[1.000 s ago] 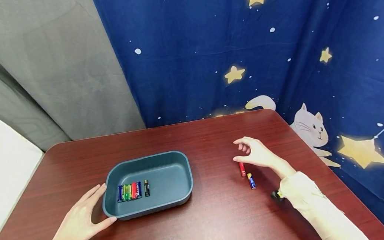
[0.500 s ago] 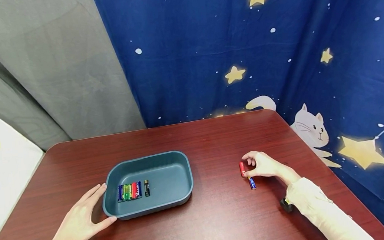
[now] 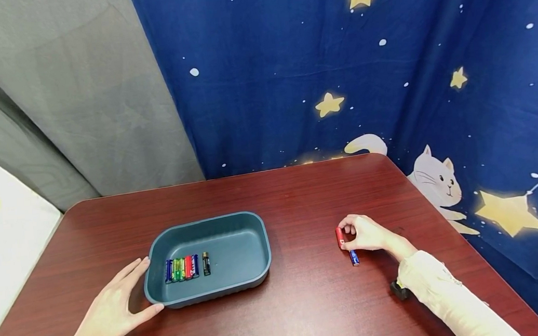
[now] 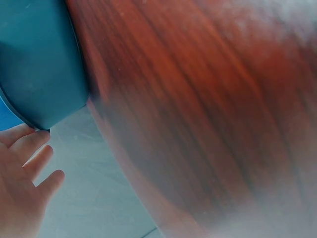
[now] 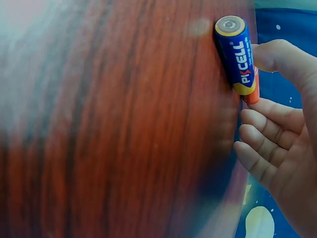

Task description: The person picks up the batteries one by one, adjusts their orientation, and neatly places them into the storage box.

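Note:
My right hand (image 3: 368, 234) pinches a red battery (image 3: 339, 237) end to end, thumb at its near end and forefinger at its far end. A blue and yellow battery (image 3: 354, 258) lies right beside it, partly behind the thumb. In the right wrist view this blue battery (image 5: 235, 52) covers most of the red one (image 5: 253, 93). My left hand (image 3: 107, 307) rests against the left end of a dark teal tray (image 3: 237, 256), fingers spread and fairly straight, with fingertips and thumb at the rim.
Inside the tray, several batteries (image 3: 181, 269) lie in a side-by-side row at the left. A black battery (image 3: 206, 264) lies just right of that row. The dark red wooden table (image 3: 301, 290) ends at the curtains (image 3: 268, 85) behind.
My right hand has come down and toward me from above the batteries, and its thumb and forefinger have closed on the red one. My left hand and the tray have stayed put.

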`<state>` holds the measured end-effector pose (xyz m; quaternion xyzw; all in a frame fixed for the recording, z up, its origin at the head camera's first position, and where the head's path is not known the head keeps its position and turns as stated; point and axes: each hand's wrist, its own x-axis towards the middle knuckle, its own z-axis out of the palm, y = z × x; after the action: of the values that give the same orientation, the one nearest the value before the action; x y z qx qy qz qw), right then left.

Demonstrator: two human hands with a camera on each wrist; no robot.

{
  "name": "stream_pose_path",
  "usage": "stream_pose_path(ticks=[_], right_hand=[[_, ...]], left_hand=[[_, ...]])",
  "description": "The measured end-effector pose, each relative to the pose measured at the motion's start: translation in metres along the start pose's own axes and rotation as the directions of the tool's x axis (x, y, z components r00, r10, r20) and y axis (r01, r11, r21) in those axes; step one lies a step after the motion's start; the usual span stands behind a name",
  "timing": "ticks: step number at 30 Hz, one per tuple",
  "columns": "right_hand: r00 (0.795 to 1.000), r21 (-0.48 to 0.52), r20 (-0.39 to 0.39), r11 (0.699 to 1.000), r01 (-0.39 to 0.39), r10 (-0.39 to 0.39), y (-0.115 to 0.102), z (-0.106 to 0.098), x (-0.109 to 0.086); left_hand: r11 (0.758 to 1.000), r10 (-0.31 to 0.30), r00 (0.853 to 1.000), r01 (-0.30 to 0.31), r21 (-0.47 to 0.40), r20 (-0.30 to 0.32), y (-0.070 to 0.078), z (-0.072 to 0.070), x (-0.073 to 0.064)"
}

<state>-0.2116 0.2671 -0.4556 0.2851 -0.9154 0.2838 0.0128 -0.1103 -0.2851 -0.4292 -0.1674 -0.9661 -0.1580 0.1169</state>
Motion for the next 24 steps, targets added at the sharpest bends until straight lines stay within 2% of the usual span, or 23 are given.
stream_pose_path(ticks=[8, 14, 24], right_hand=[[1.0, -0.004, -0.021, 1.0, 0.013, -0.013, -0.001, -0.001, -0.001], [0.997, 0.039, -0.058, 0.998, 0.048, -0.046, -0.007, -0.005, 0.003], [0.993, -0.016, -0.062, 0.995, 0.095, -0.096, -0.036, -0.023, 0.032]], left_hand=[[1.0, -0.004, 1.0, 0.004, 0.003, 0.01, 0.002, -0.002, 0.001], [1.0, -0.012, 1.0, 0.012, 0.006, 0.017, 0.003, -0.002, 0.0], [1.0, 0.002, 1.0, -0.002, 0.005, 0.009, 0.001, -0.001, 0.001]])
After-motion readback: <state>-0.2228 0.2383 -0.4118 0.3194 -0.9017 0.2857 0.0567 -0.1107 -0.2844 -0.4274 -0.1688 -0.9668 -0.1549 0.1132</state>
